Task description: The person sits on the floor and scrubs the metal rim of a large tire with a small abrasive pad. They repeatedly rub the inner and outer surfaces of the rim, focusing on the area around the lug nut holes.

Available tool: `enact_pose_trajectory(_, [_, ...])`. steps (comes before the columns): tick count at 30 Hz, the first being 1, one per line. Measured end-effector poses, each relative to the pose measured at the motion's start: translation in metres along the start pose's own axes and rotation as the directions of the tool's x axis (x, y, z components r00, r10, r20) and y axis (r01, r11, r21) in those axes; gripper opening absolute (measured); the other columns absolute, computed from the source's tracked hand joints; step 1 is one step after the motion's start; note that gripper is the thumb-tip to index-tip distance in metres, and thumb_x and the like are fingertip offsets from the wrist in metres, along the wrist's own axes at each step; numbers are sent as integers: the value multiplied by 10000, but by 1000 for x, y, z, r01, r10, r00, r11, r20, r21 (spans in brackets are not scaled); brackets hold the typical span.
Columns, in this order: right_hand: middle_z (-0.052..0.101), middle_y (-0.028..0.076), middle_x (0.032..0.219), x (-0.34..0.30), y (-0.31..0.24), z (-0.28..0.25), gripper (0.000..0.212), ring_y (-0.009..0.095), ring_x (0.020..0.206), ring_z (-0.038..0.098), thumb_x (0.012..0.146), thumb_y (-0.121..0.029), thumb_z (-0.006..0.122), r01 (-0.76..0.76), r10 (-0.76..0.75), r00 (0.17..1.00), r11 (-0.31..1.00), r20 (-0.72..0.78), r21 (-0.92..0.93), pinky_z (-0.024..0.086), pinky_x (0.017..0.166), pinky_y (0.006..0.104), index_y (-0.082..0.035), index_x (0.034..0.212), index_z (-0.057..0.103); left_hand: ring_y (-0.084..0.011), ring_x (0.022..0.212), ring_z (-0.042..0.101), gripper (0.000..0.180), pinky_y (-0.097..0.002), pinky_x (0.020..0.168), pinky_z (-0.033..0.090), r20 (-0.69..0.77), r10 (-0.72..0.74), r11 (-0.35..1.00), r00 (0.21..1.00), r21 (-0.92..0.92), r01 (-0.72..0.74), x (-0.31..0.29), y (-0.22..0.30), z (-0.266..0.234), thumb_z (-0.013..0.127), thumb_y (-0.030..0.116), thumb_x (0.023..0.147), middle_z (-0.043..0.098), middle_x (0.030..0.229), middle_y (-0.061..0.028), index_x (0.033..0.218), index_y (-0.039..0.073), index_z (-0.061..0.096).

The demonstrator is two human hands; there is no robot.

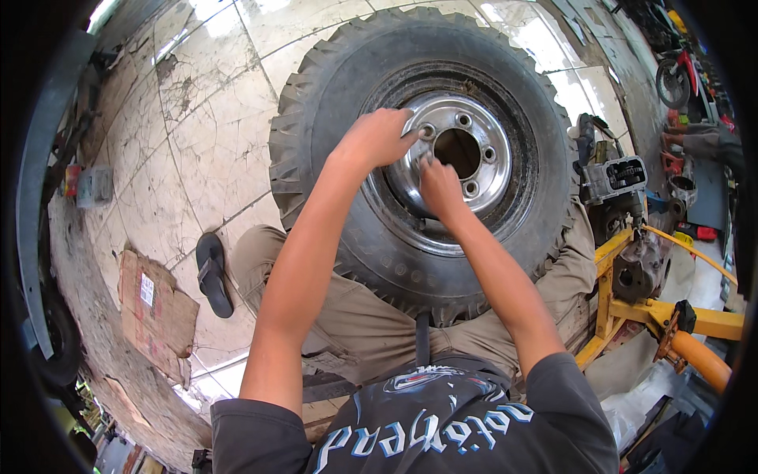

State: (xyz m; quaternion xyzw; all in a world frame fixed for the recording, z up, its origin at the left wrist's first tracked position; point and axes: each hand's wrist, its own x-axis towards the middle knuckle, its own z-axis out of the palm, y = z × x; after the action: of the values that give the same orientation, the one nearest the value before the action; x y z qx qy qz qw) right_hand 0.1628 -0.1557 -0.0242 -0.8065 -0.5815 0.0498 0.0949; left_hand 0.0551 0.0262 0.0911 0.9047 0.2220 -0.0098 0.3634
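A large black knobby tire (320, 150) on a wheel lies flat on the floor between my legs. Its polished metal rim (496, 180) has a round centre hole with several bolt holes around it. My left hand (379, 136) is at the rim's left side, fingers curled and thumb near a bolt hole; whatever is under the fingers is hidden. Closer to me, my right hand (440, 188) is closed just beside the centre hole, fingertips bent against the metal. Anything pinched in it is too small to make out.
A black sandal (212, 275) and flattened cardboard (156, 312) lie on the cracked tile floor to the left, with a clear plastic container (95, 187) farther off. At right stand a yellow metal stand (608, 272) and a grey metal housing (614, 178). A person's legs (707, 142) show at far right.
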Motion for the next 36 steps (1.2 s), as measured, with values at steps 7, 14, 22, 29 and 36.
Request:
enact_pose_trajectory(7, [690, 157, 951, -4, 36, -12, 358, 330, 750, 693, 834, -59, 587, 211, -202, 970, 976, 135, -54, 529, 677, 448, -72, 1188, 639, -418, 1095, 650, 500, -463, 960, 511, -14, -66, 998, 998, -21, 66, -11, -2, -15, 645, 354, 957, 689, 1146, -259, 1303, -5, 618])
enact_pose_trajectory(14, [692, 155, 972, 27, 35, -19, 296, 337, 759, 695, 828, -51, 597, 236, -219, 955, 969, 198, -67, 542, 732, 453, -48, 1115, 671, -418, 1101, 649, 494, -469, 961, 510, -85, 1, 999, 996, -44, -5, -2, -9, -9, 640, 341, 966, 683, 1155, -270, 1306, -17, 609])
enact_pose_trajectory(22, [681, 109, 980, 51, 47, -24, 353, 266, 790, 703, 809, -60, 636, 419, -380, 897, 894, 226, -157, 526, 713, 400, -57, 1161, 657, -412, 1106, 648, 511, -468, 962, 511, -88, -3, 1000, 996, -17, 2, 4, -2, -6, 632, 358, 968, 685, 1164, -257, 1322, -9, 601])
enact_pose_trajectory(29, [684, 123, 923, 42, 51, -24, 269, 304, 765, 700, 805, -56, 627, 423, -397, 894, 901, 209, -98, 545, 699, 418, -49, 1067, 684, -382, 1200, 603, 473, -464, 1037, 467, -94, 18, 994, 995, 112, -7, 6, -11, 7, 621, 316, 967, 657, 1253, -234, 1315, -5, 600])
enact_pose_trajectory(36, [682, 163, 875, -16, 44, -55, 251, 348, 813, 698, 863, -81, 607, 181, -198, 963, 978, 183, 104, 559, 743, 443, -82, 1086, 722, -343, 1489, 310, 557, -534, 1220, 223, -144, 179, 914, 973, 389, -111, 14, -24, 68, 540, 365, 1005, 394, 1571, -192, 1442, 22, 491])
